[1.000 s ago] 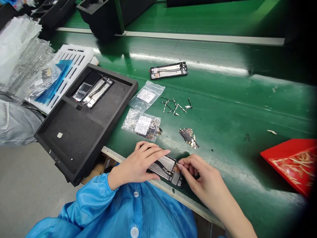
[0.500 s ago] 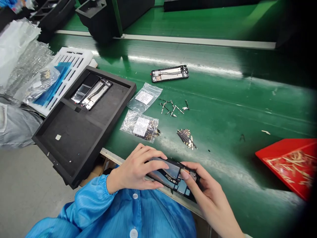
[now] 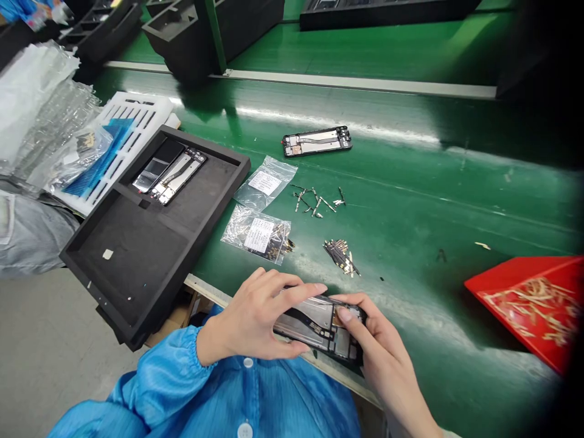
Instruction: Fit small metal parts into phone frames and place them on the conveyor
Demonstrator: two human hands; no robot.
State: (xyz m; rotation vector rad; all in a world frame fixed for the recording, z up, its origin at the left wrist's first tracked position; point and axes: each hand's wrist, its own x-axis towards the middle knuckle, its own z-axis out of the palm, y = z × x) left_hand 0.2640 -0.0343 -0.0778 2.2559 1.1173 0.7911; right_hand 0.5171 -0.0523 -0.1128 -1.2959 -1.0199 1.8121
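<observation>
Between my hands, at the bench's near edge, is an opened phone frame (image 3: 314, 316) with its silver inside and a dark flex cable facing up. My left hand (image 3: 262, 313) grips its left end, fingers over the far edge and thumb along the near edge. Around the right end curls my right hand (image 3: 378, 340), its thumb pressing on the inside near a copper-coloured patch. Just beyond lies a heap of small dark strips with gold ends (image 3: 341, 257). Left of that heap rests a labelled clear bag of similar strips (image 3: 258, 234).
A black foam tray (image 3: 132, 267) at left holds phone parts. Another phone frame (image 3: 317, 141) lies farther back on the green bench (image 3: 410, 201). Loose small strips (image 3: 314, 201) and a second clear bag (image 3: 266, 182) lie mid-bench. A red bin (image 3: 502, 277) with pale scraps stands right.
The phone frame has tilted slightly in my hands, so its inside now looks silver instead of bluish. Both hands keep their hold; the view has shifted a little.
</observation>
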